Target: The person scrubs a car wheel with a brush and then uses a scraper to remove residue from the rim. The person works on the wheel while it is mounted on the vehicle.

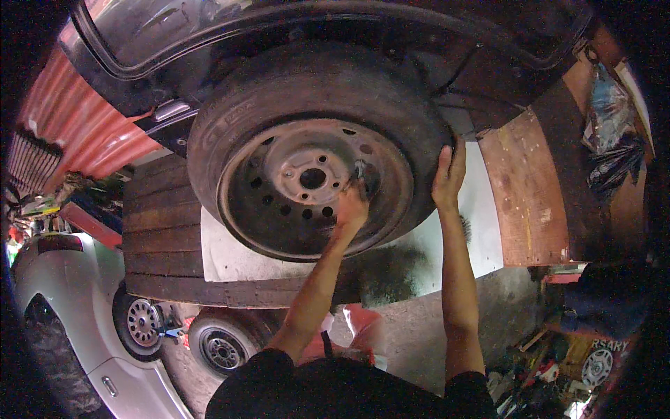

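Observation:
A large dusty wheel fills the middle, its black tire [328, 84] around a brown-stained steel rim [293, 164] with a centre hole and a ring of smaller holes. Over the rim's face, right of the centre hole, my left hand [354, 206] is closed. Something small and dark shows at its fingertips, but I cannot make out what it is. My right hand [449, 174] grips the tire's right side, thumb up, with part of the fingers hidden along the edge.
Under the wheel lies a white sheet [237, 258] with dark smudges, on a wooden plank surface [157, 223]. A dark car body [209, 35] overhangs the far side. Brown board [527, 188] stands right; a silver car [77, 279] and spare wheels [223, 346] are lower left.

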A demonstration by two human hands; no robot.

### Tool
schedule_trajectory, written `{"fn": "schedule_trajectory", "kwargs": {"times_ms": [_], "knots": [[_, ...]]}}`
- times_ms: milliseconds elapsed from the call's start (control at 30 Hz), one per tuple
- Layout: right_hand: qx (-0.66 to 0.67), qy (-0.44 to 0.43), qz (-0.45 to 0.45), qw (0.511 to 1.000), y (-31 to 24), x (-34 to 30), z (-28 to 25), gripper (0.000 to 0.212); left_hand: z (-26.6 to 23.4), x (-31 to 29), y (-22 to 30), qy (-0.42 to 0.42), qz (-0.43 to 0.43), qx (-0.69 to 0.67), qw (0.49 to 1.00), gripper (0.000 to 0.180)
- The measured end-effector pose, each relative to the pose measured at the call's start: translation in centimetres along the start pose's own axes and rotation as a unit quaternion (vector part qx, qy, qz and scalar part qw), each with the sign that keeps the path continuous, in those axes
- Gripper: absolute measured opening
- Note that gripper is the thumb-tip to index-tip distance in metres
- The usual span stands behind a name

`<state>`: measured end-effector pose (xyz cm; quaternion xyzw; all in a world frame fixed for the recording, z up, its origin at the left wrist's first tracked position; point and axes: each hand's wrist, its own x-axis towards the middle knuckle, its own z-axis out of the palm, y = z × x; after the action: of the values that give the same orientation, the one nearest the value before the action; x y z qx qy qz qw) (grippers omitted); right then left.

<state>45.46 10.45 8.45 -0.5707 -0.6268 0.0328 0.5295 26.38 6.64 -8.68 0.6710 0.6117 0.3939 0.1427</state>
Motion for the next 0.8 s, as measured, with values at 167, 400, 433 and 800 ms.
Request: {"fn": "schedule_trajectory", "kwargs": {"times_ms": [167, 400, 433, 800], "knots": [[0.004, 0.011, -0.008, 1.0, 0.4, 0.6, -0.2, 0.059, -1.3, 1.9, 5.7, -0.104, -0.139, -0.036, 0.984, 0.037], [0.016, 0.014, -0.003, 1.0, -0.7, 0.8, -0.1, 0.059, -2.3, 3.6, 5.6, -0.126, -0.201, -0.053, 0.97, 0.055], [0.014, 0.01, -0.001, 1.0, -0.7, 0.8, 0.0, 0.059, -1.7, 3.5, 6.1, -0.124, -0.189, -0.016, 0.974, 0.055], [0.017, 0.001, 0.012, 1.0, -0.6, 0.8, -0.3, 0.061, 1.0, 3.4, 3.6, -0.139, -0.101, 0.05, 0.984, 0.048]]}}
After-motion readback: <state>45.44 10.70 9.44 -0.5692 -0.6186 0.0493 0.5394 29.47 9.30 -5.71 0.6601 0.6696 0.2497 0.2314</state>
